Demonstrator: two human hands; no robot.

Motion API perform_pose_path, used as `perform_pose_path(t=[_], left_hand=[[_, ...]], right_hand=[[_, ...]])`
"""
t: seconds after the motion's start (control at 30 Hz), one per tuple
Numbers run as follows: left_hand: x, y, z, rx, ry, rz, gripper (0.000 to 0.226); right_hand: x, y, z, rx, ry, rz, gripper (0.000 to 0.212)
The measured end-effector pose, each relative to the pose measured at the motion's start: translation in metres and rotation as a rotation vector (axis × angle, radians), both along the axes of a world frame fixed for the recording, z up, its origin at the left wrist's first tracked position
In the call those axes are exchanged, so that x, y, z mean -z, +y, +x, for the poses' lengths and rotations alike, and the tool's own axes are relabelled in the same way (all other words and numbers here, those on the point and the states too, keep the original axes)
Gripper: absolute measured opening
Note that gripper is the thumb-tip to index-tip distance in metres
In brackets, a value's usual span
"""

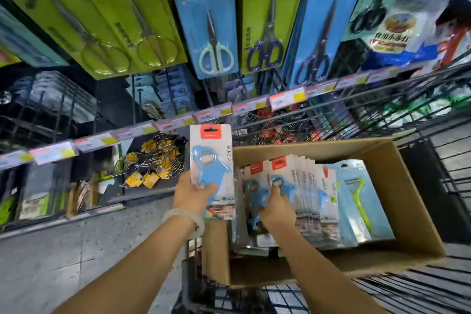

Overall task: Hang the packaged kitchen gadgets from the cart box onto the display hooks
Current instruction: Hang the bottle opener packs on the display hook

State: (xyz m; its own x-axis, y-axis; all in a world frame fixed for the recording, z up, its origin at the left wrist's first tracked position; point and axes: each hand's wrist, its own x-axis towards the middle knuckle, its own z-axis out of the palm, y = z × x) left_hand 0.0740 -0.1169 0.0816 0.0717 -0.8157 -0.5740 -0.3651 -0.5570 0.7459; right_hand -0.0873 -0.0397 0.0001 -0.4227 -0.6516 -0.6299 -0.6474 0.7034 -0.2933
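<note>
Your two forearms reached out over the cart's near rim, and your left hand point(192, 192) held one packaged opener point(211, 160) upright by its lower end, thumb across the front of the blue gadget, red hang tab at the top. Its long axis ran up and away from that grip, so the tab's hole was the far end, pointing toward the shelving ahead. Just to the right, your right hand point(276, 205) was down in the cardboard box point(407, 186), its fingers curled on the front card of the stack of openers point(300, 186) standing on edge there; how firmly that grip had closed could not be told. A green peeler pack point(356, 199) leaned against the stack's right side.

Above the held pack hung the carded scissors point(216, 38) on the display, with price tags point(286, 98) along the shelf rail between. No free hook could be made out. The left hand was plainly the nearer one to the display, and the lift would likely turn on keeping the tab end leading.
</note>
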Motion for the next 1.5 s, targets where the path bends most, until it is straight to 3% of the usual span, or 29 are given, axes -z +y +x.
perform_pose_path(t=[0.07,0.13,0.2,0.3,0.57,0.67,0.87,1.13,1.5], left_hand=[[0.001,-0.002,0.006,0.019,0.008,0.021,0.044],[0.001,-0.005,0.01,0.032,-0.009,0.013,0.036],[0.001,-0.009,0.014,0.037,-0.008,0.016,0.032],[0.002,-0.013,0.02,0.077,-0.02,0.013,0.031],[-0.01,-0.014,0.009,0.091,-0.001,-0.012,0.034],[-0.015,-0.006,-0.002,0.061,0.018,-0.026,0.037],[-0.024,0.012,-0.007,0.0,0.094,-0.049,0.039],[-0.055,0.018,0.033,-0.095,0.217,-0.131,0.035],[-0.096,0.044,0.211,-0.228,0.267,-0.3,0.03]], right_hand=[[0.004,-0.008,0.006,-0.004,0.082,0.06,0.084],[0.006,-0.013,0.009,0.003,0.122,0.092,0.087],[0.006,-0.014,0.011,-0.021,0.143,0.114,0.082],[0.007,-0.012,0.01,0.041,0.053,0.082,0.057],[-0.039,0.03,-0.011,0.728,-0.384,-0.227,0.019],[-0.055,0.038,-0.022,0.85,-0.483,-0.398,0.015],[-0.086,0.04,-0.031,0.739,-0.572,-0.541,0.021],[-0.122,0.005,0.004,0.536,-0.541,-0.661,0.02],[-0.168,-0.031,0.185,0.215,-0.719,-0.693,0.011]])
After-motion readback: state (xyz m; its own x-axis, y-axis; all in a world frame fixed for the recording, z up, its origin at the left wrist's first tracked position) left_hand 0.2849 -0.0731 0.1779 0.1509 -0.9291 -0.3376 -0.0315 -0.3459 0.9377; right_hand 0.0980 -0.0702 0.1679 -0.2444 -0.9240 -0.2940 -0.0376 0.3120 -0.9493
